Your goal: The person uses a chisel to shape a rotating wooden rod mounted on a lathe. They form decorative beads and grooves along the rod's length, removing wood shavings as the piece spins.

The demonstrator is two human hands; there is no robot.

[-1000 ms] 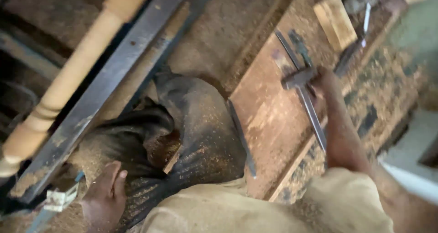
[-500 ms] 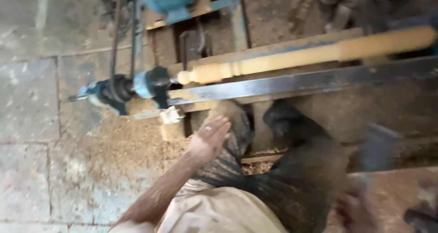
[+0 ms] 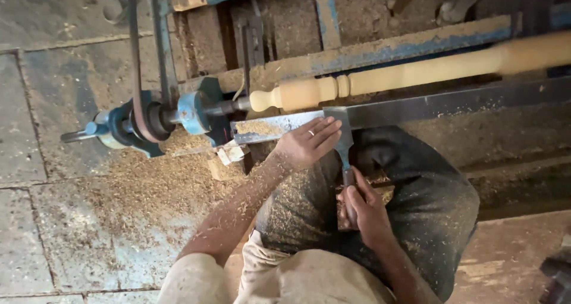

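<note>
A pale turned wooden spindle (image 3: pixel 416 75) lies across a blue lathe, mounted at its left end. Just below it runs a dark metal tool rest bar (image 3: pixel 452 105). My right hand (image 3: pixel 364 212) grips the handle of a wide flat chisel (image 3: pixel 344 142), whose blade lies on the bar beside the spindle's beaded end. My left hand (image 3: pixel 309 142) rests flat, fingers spread, on the bar and against the chisel blade. My dusty dark trousers sit under both hands.
The lathe's blue headstock (image 3: pixel 148 122) with a belt (image 3: pixel 138 60) stands at the left. Sawdust (image 3: pixel 148 185) is piled on the stone floor beneath it. A blue metal frame rail (image 3: pixel 380 48) runs behind the spindle. A dark object (image 3: pixel 556 274) lies at bottom right.
One second ago my right hand reached for a tool on the board at my right. The view has swung to the lathe; the chisel now lies on the rest bar, both hands on it.
</note>
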